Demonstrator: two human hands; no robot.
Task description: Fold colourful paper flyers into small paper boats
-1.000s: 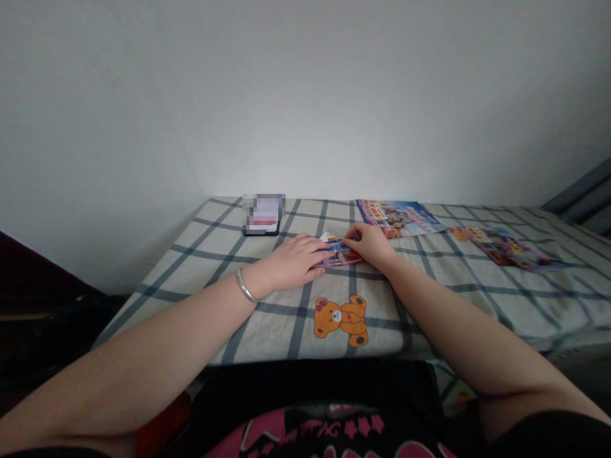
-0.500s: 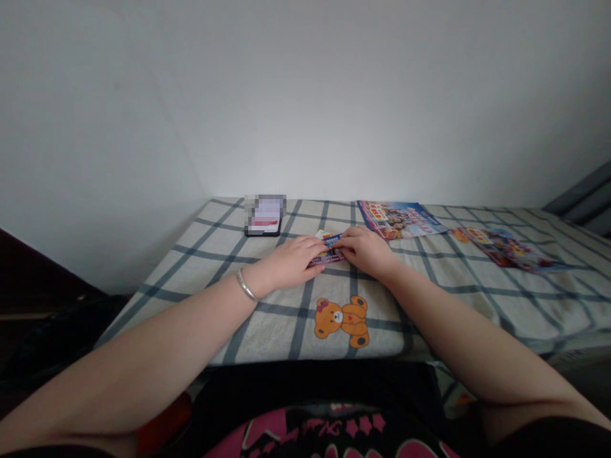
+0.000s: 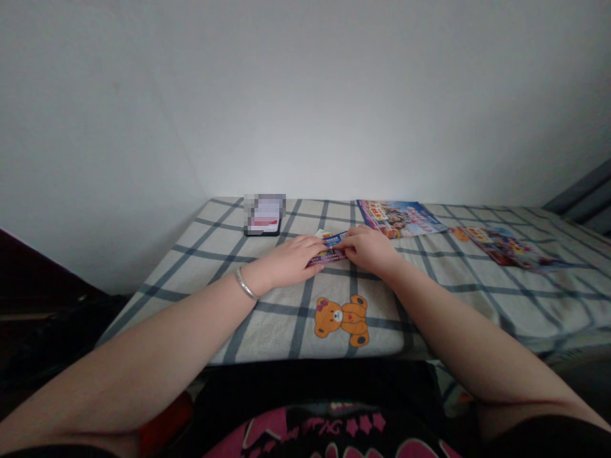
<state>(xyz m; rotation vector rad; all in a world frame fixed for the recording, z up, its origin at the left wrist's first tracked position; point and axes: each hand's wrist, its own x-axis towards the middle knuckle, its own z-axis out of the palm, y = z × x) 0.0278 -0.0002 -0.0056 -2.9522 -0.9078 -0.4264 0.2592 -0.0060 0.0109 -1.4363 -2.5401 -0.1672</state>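
A small folded flyer (image 3: 335, 255), blue and purple with print on it, lies on the checked cloth between my hands. My left hand (image 3: 292, 259) holds its left end, with the fingers across the top and the thumb at the near edge. My right hand (image 3: 373, 249) grips the right part, its fingers bent and the index fingertip pressing on the paper. The undersides of both hands and the ends of the flyer are hidden. A silver bangle (image 3: 245, 284) circles my left wrist.
Beyond my left hand lies a phone (image 3: 270, 216) with a lit, partly blurred screen. Two colourful printed flyers, one at the back (image 3: 405, 218) and one farther right (image 3: 513, 248), rest on the checked cloth (image 3: 267, 324). A white wall (image 3: 305, 114) rises behind the table.
My right hand has shifted slightly right along the flyer, and its index finger has drawn back. More of the printed surface shows between my hands. My left hand is nearly still.
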